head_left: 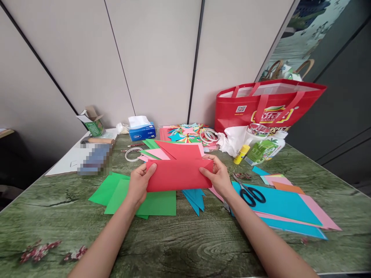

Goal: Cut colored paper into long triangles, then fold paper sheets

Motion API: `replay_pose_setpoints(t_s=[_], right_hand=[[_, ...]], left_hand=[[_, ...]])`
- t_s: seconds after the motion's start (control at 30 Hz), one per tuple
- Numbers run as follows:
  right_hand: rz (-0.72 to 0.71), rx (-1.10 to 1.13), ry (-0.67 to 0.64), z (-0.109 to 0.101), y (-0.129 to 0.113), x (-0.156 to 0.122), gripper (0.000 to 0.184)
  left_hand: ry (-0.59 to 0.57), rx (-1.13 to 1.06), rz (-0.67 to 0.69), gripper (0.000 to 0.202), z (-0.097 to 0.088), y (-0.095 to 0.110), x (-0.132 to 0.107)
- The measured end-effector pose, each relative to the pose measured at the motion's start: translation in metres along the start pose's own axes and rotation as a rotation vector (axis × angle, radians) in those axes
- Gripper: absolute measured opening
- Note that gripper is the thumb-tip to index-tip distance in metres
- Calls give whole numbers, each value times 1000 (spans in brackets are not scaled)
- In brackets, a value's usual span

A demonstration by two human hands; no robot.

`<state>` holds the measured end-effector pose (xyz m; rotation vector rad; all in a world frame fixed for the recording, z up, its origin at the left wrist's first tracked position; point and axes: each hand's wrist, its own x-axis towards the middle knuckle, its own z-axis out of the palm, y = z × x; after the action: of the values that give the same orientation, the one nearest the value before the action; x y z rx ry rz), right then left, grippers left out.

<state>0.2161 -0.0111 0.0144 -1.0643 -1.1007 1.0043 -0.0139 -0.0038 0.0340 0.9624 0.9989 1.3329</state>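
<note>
A sheet of red paper, folded into a long rectangle, is held up above the table between my hands. My left hand pinches its left end, thumb in front. At the right end my right hand grips it the same way, fingers behind. Behind the red paper lie more red, pink and green paper pieces, partly hidden. Green paper sheets lie below and left of it. Blue folded paper points stick out beneath its lower edge.
Black-handled scissors rest on blue paper at the right. A yellow glue stick, a white jar and a red bag stand behind. A tissue pack, a tape roll and a green box are to the left.
</note>
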Motion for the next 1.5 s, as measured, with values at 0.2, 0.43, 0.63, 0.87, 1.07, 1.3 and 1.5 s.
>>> replay_pose_setpoints(t_s=[0.2,0.43,0.63,0.87,1.07,1.3,1.5], right_hand=[[34,94,24,2,4,0,33],[80,146,9,2,5,1,34],[97,171,-9,2,5,1,36],[110,190,-12,1,5,1,39],[118,205,-9,0,5,1,43],[127,235,-5,0,7,2,38],[130,254,-19,1,7,1,36]], left_hand=[[46,-10,43,29,2,1,-1],[60,-2,41,27,2,1,-2],[96,-13,50,22,0,0,-2],[146,-27,104,20,0,-2,0],[180,-35,111,19,1,-3,0],[183,-44,107,19,1,-2,0],[193,-54,110,18,1,-2,0]])
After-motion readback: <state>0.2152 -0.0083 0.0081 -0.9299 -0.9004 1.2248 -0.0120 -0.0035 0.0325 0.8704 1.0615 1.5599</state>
